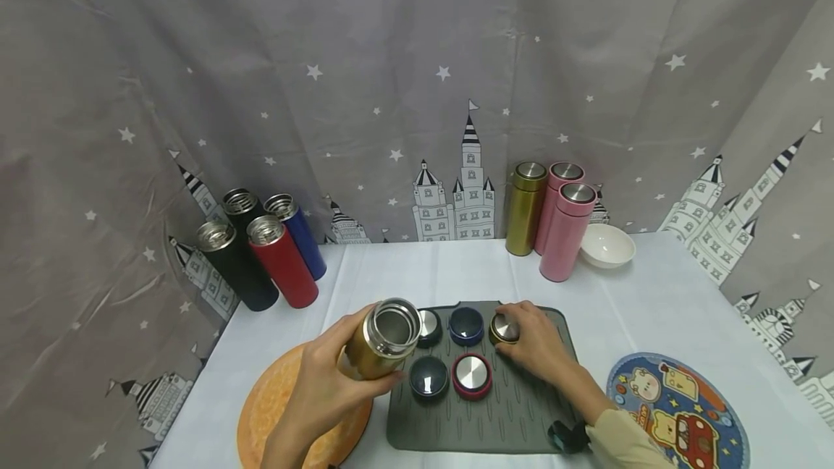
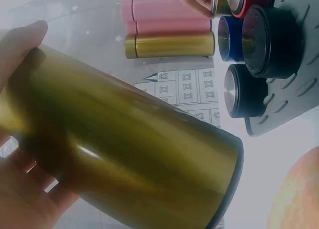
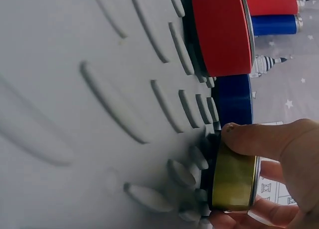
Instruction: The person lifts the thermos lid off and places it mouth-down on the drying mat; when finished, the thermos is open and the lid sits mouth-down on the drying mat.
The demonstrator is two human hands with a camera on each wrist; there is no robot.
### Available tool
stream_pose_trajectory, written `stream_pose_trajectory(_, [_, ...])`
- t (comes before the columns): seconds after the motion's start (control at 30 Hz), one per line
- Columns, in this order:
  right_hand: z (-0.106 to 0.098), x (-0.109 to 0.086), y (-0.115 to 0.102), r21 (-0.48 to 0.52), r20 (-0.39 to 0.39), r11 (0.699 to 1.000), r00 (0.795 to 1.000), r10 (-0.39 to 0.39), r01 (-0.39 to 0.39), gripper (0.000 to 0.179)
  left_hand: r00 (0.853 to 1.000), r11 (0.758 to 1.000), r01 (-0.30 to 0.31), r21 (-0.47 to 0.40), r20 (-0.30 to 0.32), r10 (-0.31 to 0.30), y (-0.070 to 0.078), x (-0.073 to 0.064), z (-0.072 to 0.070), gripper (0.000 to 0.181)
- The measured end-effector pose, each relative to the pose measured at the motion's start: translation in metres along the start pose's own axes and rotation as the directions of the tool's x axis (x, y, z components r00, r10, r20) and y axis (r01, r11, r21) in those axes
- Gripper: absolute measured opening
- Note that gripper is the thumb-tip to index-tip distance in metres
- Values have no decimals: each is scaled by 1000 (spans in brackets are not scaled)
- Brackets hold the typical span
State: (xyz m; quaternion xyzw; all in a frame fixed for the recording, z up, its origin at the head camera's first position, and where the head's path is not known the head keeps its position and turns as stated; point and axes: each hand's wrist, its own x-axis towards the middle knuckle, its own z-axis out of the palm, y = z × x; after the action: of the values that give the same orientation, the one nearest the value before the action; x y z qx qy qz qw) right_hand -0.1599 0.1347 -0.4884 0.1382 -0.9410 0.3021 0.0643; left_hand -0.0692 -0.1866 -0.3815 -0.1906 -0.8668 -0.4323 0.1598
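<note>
My left hand (image 1: 326, 375) grips a gold thermos bottle (image 1: 371, 359) without its lid, held tilted with the steel-rimmed mouth up. In the left wrist view, the thumb and fingers wrap round its body (image 2: 124, 134). On the grey ridged mat (image 1: 502, 429), my right hand (image 1: 537, 342) pinches a gold lid (image 1: 504, 328) by its side. The right wrist view shows the thumb on this lid's gold wall (image 3: 233, 181). Beside it on the mat are a blue lid (image 1: 466, 326), a red lid (image 1: 472, 373) and two black lids, one nearer (image 1: 428, 378) and one farther (image 1: 430, 326).
Uncapped black (image 1: 244, 277), red (image 1: 287, 270) and blue (image 1: 306, 241) bottles stand at the back left. Capped gold (image 1: 524, 212) and pink (image 1: 565, 237) bottles and a white bowl (image 1: 607, 246) are at the back right. Round mats, orange (image 1: 260, 411) and blue cartoon (image 1: 677, 411), lie either side.
</note>
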Motion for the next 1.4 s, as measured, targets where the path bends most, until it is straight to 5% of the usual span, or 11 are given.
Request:
stream_pose_trajectory(0.67, [2, -6, 8, -30, -36, 999, 999, -19, 18, 74, 999, 999, 33, 9, -21, -33, -1, 0, 5, 89])
stream_pose_trajectory(1.0, [-31, -54, 1, -42, -84, 999, 996, -36, 32, 69, 992, 978, 98, 184, -100, -81, -10, 4, 5, 87])
stream_pose_trajectory(1.4, [-40, -116, -7, -111, -52, 992, 996, -70, 64, 49, 977, 975, 120, 185, -197, -83, -39, 18, -4, 76])
